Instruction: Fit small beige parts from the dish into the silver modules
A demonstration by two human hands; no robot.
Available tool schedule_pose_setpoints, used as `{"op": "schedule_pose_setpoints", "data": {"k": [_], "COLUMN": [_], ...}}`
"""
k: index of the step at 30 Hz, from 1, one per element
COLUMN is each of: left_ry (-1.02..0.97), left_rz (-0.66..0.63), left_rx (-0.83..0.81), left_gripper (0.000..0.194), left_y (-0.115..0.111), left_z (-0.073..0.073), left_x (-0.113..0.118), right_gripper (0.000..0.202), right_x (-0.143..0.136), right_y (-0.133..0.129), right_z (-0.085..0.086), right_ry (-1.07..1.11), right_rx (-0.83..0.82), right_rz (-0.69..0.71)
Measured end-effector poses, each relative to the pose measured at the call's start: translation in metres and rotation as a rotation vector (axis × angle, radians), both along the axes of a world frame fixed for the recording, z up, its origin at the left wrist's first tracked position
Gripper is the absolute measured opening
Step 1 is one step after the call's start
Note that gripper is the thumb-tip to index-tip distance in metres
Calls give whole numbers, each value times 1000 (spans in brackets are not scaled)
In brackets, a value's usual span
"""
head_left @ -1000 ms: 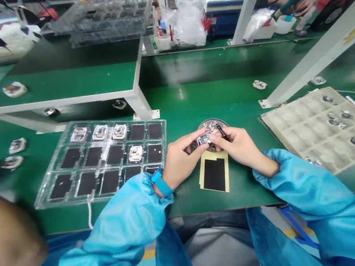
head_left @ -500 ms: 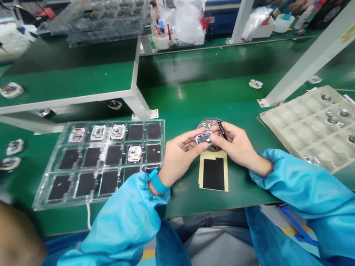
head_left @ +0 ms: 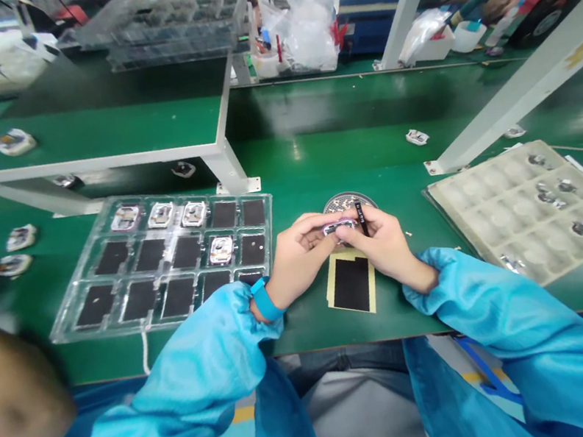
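Both hands meet over the middle of the bench, gripping a small smartwatch case [head_left: 338, 227] with a pale, purple-edged rim. My left hand [head_left: 302, 250] pinches its left side between thumb and fingers. On the other side, my right hand [head_left: 381, 237] has its thumb pressed on the case. It also keeps a slim black tool [head_left: 361, 216] with white lettering between its fingers, tip hidden. Just behind the hands lies a round, speckled dish [head_left: 347, 199], partly covered. A yellow sheet with a black rectangle [head_left: 351, 285] rests on the bench below them.
A clear compartment tray [head_left: 58, 328] at left holds several watch cases and black pads. At right, a cream tray [head_left: 542, 266] carries small metallic parts. A raised green shelf [head_left: 102, 127] and a slanted white post [head_left: 500, 64] stand behind. A co-worker's arm [head_left: 5, 378] is at far left.
The smartwatch case has been tilted in my fingers, so its purple edge shows more and its face less. My right hand has shifted slightly left, and the black tool stands more upright.
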State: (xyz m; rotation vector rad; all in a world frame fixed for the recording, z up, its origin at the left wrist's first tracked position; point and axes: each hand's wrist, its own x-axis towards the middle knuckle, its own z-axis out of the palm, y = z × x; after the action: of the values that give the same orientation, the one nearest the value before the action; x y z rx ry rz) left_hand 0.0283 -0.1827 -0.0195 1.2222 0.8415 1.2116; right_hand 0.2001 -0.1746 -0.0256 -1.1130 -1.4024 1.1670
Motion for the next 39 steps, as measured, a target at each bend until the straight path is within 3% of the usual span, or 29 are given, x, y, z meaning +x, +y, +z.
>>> {"op": "schedule_pose_setpoints", "data": {"k": [9, 21, 29, 34, 39], "left_ry": [412, 291, 281, 436, 556], "left_rz": [62, 159, 127, 194, 182], "left_rx": [118, 74, 16, 135, 246], "left_gripper": [33, 29, 33, 26, 28], "left_y": [-7, -7, -4, -7, -7], "left_z": [4, 8, 3, 6, 0], "left_x": [5, 7, 4, 6, 3], "right_gripper": [36, 48, 39, 23, 10], "right_x": [-2, -11, 6, 18, 27], "right_y": [2, 4, 12, 14, 17], "right_z": [-1, 3, 8, 19, 22], "right_ry": [-50, -33, -139, -264, -333], "right_rx": [2, -17, 30, 283, 444], "right_rz": [-66, -40, 25, -54, 135]}}
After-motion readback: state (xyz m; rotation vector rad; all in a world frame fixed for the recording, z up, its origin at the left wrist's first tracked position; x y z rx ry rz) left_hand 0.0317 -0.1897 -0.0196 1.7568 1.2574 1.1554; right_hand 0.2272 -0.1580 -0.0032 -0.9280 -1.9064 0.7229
